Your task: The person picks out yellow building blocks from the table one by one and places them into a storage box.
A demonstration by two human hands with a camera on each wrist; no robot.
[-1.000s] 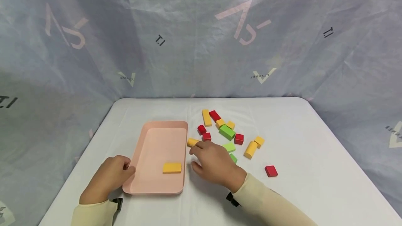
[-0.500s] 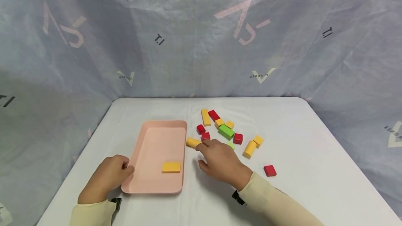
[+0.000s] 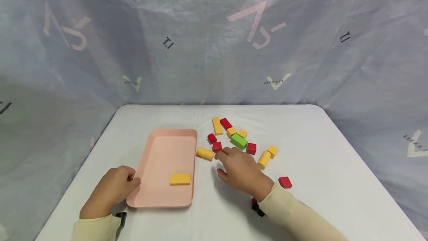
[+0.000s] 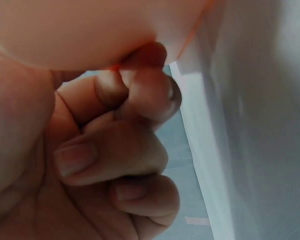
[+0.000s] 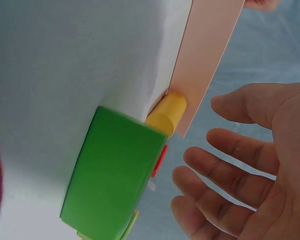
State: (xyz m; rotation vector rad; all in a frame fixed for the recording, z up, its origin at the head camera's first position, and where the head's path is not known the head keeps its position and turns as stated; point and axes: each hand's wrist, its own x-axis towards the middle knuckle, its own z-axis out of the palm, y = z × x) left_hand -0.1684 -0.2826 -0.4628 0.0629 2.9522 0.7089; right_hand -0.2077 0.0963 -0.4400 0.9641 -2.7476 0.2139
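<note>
With curled fingers and thumb, my left hand (image 3: 112, 189) grips the near left wall of a shallow pink tray (image 3: 167, 155); the left wrist view shows that hand (image 4: 115, 140) close up on the tray's wall (image 4: 90, 30). A flat yellow block (image 3: 180, 179) lies inside the tray. My right hand (image 3: 243, 170) hovers over the table just right of a yellow cylinder (image 3: 205, 153). Its fingers are spread and loosely bent in the right wrist view, holding nothing. A large green block (image 5: 112, 172) stands beside that hand; in the head view the hand hides what is beneath it.
Behind the right hand lie a red cube (image 3: 217, 146), a red cylinder (image 3: 212, 138), a green block (image 3: 239, 141) and several yellow and red blocks. To its right are another yellow cylinder (image 3: 264, 159) and a red block (image 3: 285, 182). A cloth backdrop (image 3: 207, 47) rises behind the table.
My right hand has shifted right, away from the yellow cylinder, which now shows whole. A red piece has come into sight by the right wrist. The left hand stays on the tray.
</note>
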